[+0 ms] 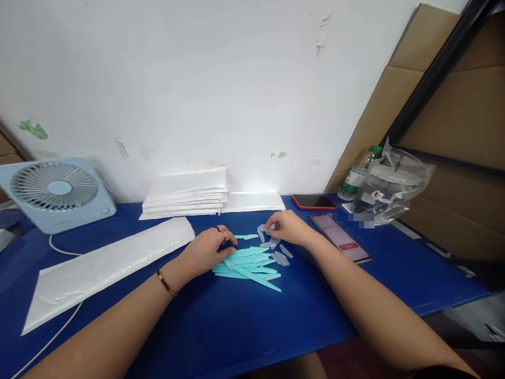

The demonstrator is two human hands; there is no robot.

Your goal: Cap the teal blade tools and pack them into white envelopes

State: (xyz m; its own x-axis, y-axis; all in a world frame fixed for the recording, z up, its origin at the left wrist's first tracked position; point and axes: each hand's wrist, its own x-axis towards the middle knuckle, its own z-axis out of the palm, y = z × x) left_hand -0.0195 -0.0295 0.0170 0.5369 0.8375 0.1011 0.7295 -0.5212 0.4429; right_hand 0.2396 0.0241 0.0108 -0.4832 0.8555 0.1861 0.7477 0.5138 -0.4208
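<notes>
My left hand (215,246) is closed with its fingers curled round the handle end of a turquoise eyebrow razor (248,237), whose blade end points right. Under and beside that hand lies a fanned pile of similar turquoise razors (252,266) on the blue table. My right hand (287,226) pinches a small translucent blade cap (272,227), partly hidden by the fingertips. Several more clear caps (281,258) lie scattered below the right hand, just right of the razor pile.
Left are a light-blue fan (59,192) with a white cable and a white padded mailer (114,268). Stacked mailers (185,192) stand against the wall. Two phones (313,201) (341,238), a water bottle (353,181) and a bagged plastic container (389,184) are at right.
</notes>
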